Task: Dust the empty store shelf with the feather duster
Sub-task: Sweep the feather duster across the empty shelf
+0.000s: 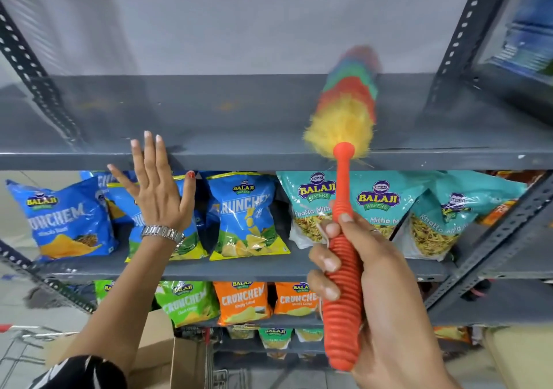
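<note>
Dusting is judged to be under way rather than finished. The feather duster (347, 101) is gripped by its ribbed orange handle in the right hand (374, 272), the fingers wrapped tightly round the handle and the thumb laid along its upper part. The coloured head is laid on the empty shelf (209, 119), reaching from the front edge towards the back, at a spot right of the middle and short of the right-hand post (457, 47); its far end is blurred, which suggests a stroke in progress. The left hand (155, 188) is held up flat with fingers spread wide and nothing in it, its fingertips level with the shelf's front edge left of the middle; whether the edge is touched cannot be told. Faint marks can be made out on the grey surface left of the duster, though whether they are dust or wear cannot be told. The left half and the back corners are judged to be left to wipe. Snack bags (245, 215) are stacked on the shelves below.
</note>
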Tool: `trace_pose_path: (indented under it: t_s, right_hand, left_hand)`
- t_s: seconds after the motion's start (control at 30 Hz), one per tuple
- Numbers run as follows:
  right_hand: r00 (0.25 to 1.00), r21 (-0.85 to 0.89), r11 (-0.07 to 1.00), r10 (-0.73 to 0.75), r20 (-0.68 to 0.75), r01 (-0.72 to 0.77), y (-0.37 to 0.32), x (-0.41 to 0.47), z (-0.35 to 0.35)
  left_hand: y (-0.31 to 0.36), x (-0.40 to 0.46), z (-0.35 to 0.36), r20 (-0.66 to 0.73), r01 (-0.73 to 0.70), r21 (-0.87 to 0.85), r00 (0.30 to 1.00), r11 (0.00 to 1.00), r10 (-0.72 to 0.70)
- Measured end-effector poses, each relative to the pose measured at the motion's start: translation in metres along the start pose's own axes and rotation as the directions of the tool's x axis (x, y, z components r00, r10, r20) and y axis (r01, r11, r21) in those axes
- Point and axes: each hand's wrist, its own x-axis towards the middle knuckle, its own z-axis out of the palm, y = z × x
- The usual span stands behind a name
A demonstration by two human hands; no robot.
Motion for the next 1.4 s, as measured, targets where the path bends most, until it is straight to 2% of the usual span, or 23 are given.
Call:
trace_pose_path:
  t_s: [0.23,0.47,0.73,0.9,1.07,1.1,1.17,1.23,1.27,1.33,1.4]
  right_hand:
    - [0.960,-0.032,0.970,0.243,0.137,-0.241,0.017,-0.004,0.020]
    - [0.891,-0.193,0.905,0.414,0.187,-0.380,0.031,0.020,0.045]
    - [0.882,-0.375,0.877,0.405,0.239,-0.301,0.040,0.064,0.067]
    - [0.894,-0.621,0.773,0.363,0.262,-0.131,0.040,0.091,0.072]
    - [0.856,-0.816,0.574,0.382,0.348,0.075,0.031,0.099,0.069]
    - [0.850,-0.855,0.492,0.368,0.377,0.166,0.028,0.105,0.069]
    - [0.821,-0.875,0.239,0.312,0.479,0.420,0.019,0.120,0.071]
    - [0.744,-0.770,-0.040,0.295,0.600,0.637,0.010,0.132,0.074]
    - [0.707,-0.700,-0.153,0.305,0.638,0.698,0.004,0.137,0.075]
    - [0.662,-0.582,-0.317,0.345,0.665,0.749,-0.005,0.146,0.076]
    - [0.637,-0.480,-0.430,0.392,0.664,0.765,-0.011,0.154,0.075]
  left_hand:
    - [-0.011,-0.005,-0.005,0.019,0.008,-0.027,1.000,1.000,-0.007]
    - [-0.026,-0.007,-0.016,0.012,0.063,-0.038,0.998,0.997,-0.062]
    - [-0.040,-0.008,-0.025,0.015,0.096,-0.017,0.995,0.995,-0.096]
    - [-0.042,-0.008,-0.025,0.019,0.125,-0.026,0.992,0.992,-0.125]
    - [-0.039,-0.007,-0.025,-0.010,0.147,-0.045,0.989,0.988,-0.148]
    - [-0.036,-0.005,-0.025,-0.022,0.148,-0.054,0.989,0.988,-0.149]
    - [-0.031,-0.001,-0.027,-0.048,0.147,-0.079,0.987,0.986,-0.151]
    - [-0.025,0.002,-0.027,-0.071,0.141,-0.103,0.986,0.985,-0.148]
    - [-0.022,0.004,-0.027,-0.080,0.135,-0.110,0.986,0.985,-0.145]
    - [-0.018,0.007,-0.026,-0.099,0.129,-0.117,0.985,0.985,-0.141]
    - [-0.015,0.009,-0.024,-0.115,0.135,-0.126,0.982,0.983,-0.150]
